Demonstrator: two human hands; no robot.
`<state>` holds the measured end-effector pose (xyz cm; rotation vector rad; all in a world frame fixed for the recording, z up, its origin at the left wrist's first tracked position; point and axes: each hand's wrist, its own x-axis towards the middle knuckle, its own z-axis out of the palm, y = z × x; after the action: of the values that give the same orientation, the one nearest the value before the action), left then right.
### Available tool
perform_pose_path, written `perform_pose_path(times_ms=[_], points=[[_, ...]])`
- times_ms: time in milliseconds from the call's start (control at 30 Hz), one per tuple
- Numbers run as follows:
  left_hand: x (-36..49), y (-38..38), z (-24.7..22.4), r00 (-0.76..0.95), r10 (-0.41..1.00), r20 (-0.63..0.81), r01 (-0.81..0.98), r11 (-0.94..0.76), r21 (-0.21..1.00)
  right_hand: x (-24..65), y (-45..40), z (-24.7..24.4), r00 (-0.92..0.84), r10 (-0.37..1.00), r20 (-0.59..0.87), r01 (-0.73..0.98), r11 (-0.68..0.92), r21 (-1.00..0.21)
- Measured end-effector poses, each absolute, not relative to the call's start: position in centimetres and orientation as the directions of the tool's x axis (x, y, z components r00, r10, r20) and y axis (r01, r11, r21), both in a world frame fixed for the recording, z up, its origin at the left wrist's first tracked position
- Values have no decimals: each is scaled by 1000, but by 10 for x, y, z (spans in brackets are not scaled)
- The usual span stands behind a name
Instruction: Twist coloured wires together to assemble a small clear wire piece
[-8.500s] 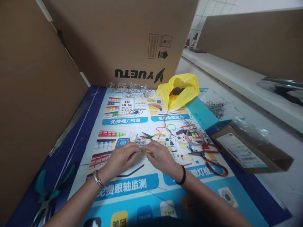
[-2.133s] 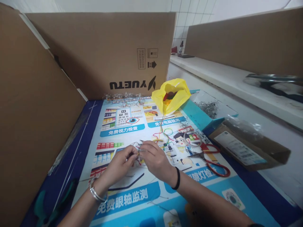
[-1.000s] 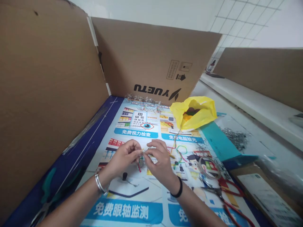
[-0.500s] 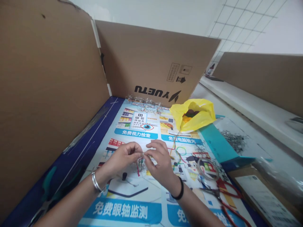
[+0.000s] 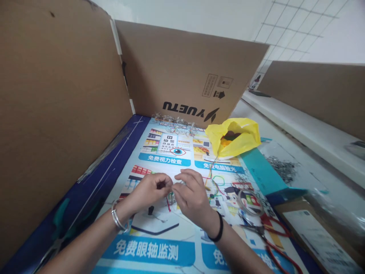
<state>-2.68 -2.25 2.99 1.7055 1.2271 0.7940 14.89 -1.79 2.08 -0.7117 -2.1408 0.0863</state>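
Observation:
My left hand (image 5: pixel 152 189), with silver bangles at the wrist, is pinched closed near the middle of the printed sheet (image 5: pixel 159 224). Its fingertips meet those of my right hand (image 5: pixel 194 194), which has a black band at the wrist and its thumb and index finger pressed together. Between and just below the fingertips hangs a small wiry piece (image 5: pixel 171 198) with a red thread end (image 5: pixel 169 207). Which fingers grip it is partly hidden. Coloured threads (image 5: pixel 214 182) lie right of my right hand and run up to a yellow bag (image 5: pixel 235 137).
Red-handled scissors (image 5: pixel 266 230) and a clear tape roll (image 5: pixel 251 202) lie at right. Teal-handled pliers (image 5: pixel 58 232) are at lower left. Wiry pieces (image 5: pixel 173 123) line the back edge by cardboard walls (image 5: pixel 182 68). More metal bits (image 5: pixel 282 169) sit beyond a teal folder (image 5: pixel 264 171).
My left fingers have curled a little more, and my right thumb and index finger have drawn closer together. The view has shifted slightly.

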Motion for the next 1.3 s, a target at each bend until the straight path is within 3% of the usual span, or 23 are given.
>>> perform_pose_path(times_ms=[267, 633, 867, 1033, 1300], points=[[-32, -16, 22, 391, 919, -47, 157, -16, 987, 150, -8, 18, -364, 625, 690, 390, 775, -497], [-33, -16, 18, 404, 914, -39, 192, -43, 980, 145, -9, 16, -383, 693, 611, 349, 721, -599], [-31, -18, 21, 428, 900, -86, 121, 37, 992, 144, -10, 18, -375, 734, 567, 290, 673, -680], [-30, -18, 23, 441, 893, -95, 102, 56, 993, 150, -6, 21, -477, 764, 435, 242, 590, -770], [-32, -17, 23, 450, 889, -87, 150, 21, 989, 154, -4, 14, -475, 832, 289, 313, 466, -827]])
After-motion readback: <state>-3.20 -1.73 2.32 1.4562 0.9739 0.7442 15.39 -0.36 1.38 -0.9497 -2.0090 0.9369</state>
